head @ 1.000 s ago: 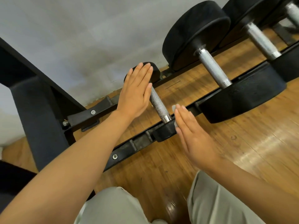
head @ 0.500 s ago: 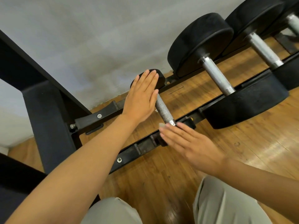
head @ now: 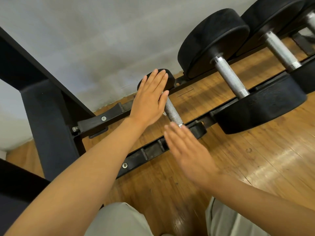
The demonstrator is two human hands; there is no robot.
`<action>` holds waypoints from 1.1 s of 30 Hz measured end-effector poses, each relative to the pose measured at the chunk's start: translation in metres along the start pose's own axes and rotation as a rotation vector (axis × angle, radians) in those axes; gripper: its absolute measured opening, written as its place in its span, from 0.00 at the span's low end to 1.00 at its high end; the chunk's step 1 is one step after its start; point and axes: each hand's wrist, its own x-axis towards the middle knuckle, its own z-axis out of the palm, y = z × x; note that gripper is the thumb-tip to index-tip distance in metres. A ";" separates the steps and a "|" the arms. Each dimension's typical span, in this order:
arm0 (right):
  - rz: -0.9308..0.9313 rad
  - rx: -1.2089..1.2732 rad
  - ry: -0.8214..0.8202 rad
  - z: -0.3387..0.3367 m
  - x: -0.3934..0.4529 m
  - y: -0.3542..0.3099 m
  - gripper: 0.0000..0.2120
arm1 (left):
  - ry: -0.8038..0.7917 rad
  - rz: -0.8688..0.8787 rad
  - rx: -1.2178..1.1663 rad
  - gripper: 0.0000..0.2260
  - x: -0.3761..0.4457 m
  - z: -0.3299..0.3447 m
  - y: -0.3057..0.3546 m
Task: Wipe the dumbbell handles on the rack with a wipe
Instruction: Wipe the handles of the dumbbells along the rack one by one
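Small dumbbell (head: 172, 109) sits at the rack's (head: 153, 150) left end, handle across both rails. Left hand (head: 150, 101) flat, fingers straight, laid against the handle's far part, probably steadying it. Right hand (head: 185, 150) flat, blurred, over the near end; gripping nothing visible. No wipe seen. Count: three dumbbells in view, two hands.

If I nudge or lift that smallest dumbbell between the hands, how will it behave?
The small dumbbell probably feels dense for its size, given the metal bar and solid black ends. Its knurled handle should grip well rather than slip. The round ends might roll, though the rack rails cradle them, so a sideways nudge likely won't carry it far. The left hand lies flat against it.
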 end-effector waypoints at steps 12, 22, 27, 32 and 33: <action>0.262 0.446 0.050 -0.011 -0.018 0.038 0.24 | -0.038 0.001 0.001 0.23 0.000 -0.003 0.000; 0.079 0.025 -0.041 0.001 0.011 -0.015 0.24 | -0.099 0.004 0.053 0.25 -0.002 -0.005 0.001; -0.054 0.016 -0.069 -0.006 0.004 0.013 0.24 | -0.174 0.034 0.123 0.26 -0.002 -0.014 -0.001; 0.187 0.248 -0.064 -0.020 0.002 0.044 0.23 | -0.264 0.052 0.224 0.27 -0.001 -0.024 0.004; 0.213 0.294 -0.052 -0.020 0.002 0.047 0.23 | -0.288 0.046 0.240 0.27 -0.001 -0.027 0.006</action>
